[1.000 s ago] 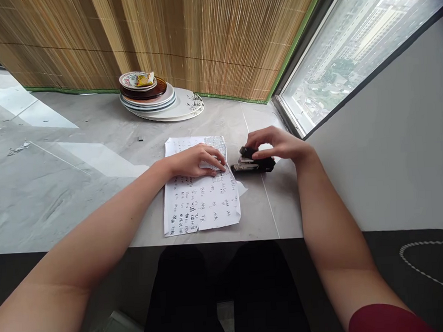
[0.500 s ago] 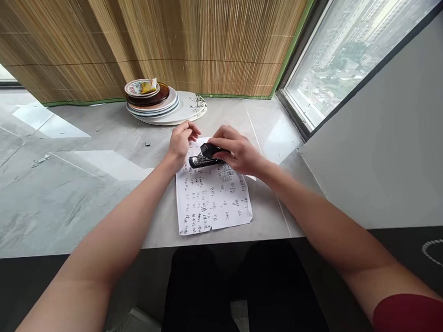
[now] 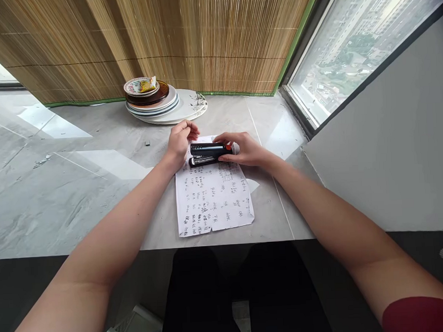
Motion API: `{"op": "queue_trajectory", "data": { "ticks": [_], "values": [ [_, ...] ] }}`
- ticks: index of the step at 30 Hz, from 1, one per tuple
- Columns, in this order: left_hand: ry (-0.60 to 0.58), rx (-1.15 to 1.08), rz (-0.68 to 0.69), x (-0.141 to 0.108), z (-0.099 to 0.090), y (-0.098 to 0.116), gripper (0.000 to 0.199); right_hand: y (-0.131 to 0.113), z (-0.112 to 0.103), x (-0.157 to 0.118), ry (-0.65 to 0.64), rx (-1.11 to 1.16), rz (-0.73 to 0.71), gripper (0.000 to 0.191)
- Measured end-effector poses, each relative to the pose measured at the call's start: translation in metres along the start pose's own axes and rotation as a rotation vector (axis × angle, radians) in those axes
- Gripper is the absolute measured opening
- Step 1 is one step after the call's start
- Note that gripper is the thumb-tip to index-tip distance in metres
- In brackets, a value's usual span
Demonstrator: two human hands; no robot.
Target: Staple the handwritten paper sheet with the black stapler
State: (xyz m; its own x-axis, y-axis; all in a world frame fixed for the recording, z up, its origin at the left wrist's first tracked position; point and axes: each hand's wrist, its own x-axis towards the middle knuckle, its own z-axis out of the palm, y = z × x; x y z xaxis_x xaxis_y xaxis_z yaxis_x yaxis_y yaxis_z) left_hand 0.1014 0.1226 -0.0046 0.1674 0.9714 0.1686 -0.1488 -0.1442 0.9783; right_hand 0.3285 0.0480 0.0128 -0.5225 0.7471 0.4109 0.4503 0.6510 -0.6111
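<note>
A black stapler (image 3: 210, 149) lies on its side across the upper part of a handwritten sheet of paper (image 3: 216, 201). My right hand (image 3: 240, 149) grips its right end, thumb on the near side and fingers on the far side, close to a red spot on it. At the paper's upper left edge rests my left hand (image 3: 181, 141), its fingers curled; whether anything is inside them is hidden. The stapler's left end is close to the left hand.
Stacked plates (image 3: 153, 107) stand behind the left hand, with a small yellow packet (image 3: 148, 84) on top. A small grey piece (image 3: 147, 143) lies left of the hand. Behind hangs a bamboo blind (image 3: 200, 43); a white wall (image 3: 391, 142) rises at right.
The stapler has turned in my right hand, so its long black side now shows. My right hand has shifted slightly right and its grip has opened wider. The left hand has barely moved.
</note>
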Motion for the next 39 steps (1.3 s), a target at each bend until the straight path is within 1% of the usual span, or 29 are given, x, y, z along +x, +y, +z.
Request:
{"op": "queue_trajectory", "data": {
  "ticks": [3, 7, 10, 20, 28, 30, 35, 39],
  "values": [
    [-0.006, 0.004, -0.01, 0.0, -0.001, 0.0, 0.014, 0.009, -0.002, -0.002, 0.031, -0.005, 0.067, 0.029],
    [0.0, 0.016, -0.007, 0.001, -0.001, 0.0, 0.013, 0.016, 0.0, -0.001, 0.122, -0.004, 0.133, 0.028],
    [-0.006, 0.021, -0.01, 0.0, 0.0, 0.001, 0.014, 0.018, -0.002, 0.0, 0.142, 0.008, 0.168, 0.027],
    [-0.038, 0.054, -0.01, -0.001, -0.002, 0.0, 0.015, 0.023, -0.024, -0.008, 0.055, 0.026, 0.137, 0.024],
    [-0.042, 0.049, 0.014, -0.001, -0.001, -0.002, 0.014, 0.013, -0.01, -0.002, 0.035, 0.03, 0.072, 0.026],
    [-0.047, 0.06, 0.021, -0.001, -0.002, -0.003, 0.015, 0.015, -0.012, -0.002, 0.018, 0.03, 0.056, 0.026],
    [-0.042, 0.091, -0.008, -0.001, -0.003, -0.002, 0.016, 0.024, -0.024, -0.006, 0.011, 0.036, 0.037, 0.027],
    [-0.042, 0.097, -0.008, -0.001, -0.002, -0.002, 0.016, 0.022, -0.024, -0.007, 0.018, 0.03, 0.065, 0.029]
  ]
}}
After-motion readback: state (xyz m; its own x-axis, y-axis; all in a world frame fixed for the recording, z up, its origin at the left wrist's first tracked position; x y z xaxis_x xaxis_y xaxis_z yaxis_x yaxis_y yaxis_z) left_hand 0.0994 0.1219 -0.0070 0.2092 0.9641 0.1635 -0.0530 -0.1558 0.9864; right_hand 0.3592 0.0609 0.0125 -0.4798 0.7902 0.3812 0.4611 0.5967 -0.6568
